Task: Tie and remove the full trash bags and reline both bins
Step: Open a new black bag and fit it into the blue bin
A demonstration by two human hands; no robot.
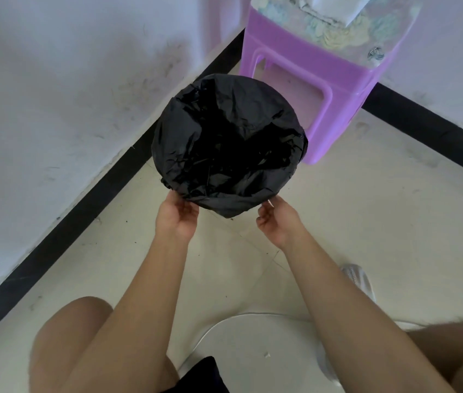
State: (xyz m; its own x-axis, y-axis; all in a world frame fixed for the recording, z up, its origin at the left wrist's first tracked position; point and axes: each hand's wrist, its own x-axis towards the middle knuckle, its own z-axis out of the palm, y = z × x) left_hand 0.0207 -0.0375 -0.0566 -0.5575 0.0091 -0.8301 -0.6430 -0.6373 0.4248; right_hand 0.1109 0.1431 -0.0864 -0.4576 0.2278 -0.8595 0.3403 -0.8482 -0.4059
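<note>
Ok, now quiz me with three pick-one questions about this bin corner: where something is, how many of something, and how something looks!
1. Where does the purple plastic stool stand?
A) just beyond the black plastic bag
B) on top of it
C) between the person's knees

2. How many hands are at the bag's near edge?
A) none
B) one
C) two

3. The bag's mouth is:
A) knotted shut
B) spread open in a round shape
C) rolled up small

Answers:
1 A: the stool rises right behind the bag.
2 C: the left hand and the right hand both reach that edge.
3 B: you can see down into the bag.
</note>
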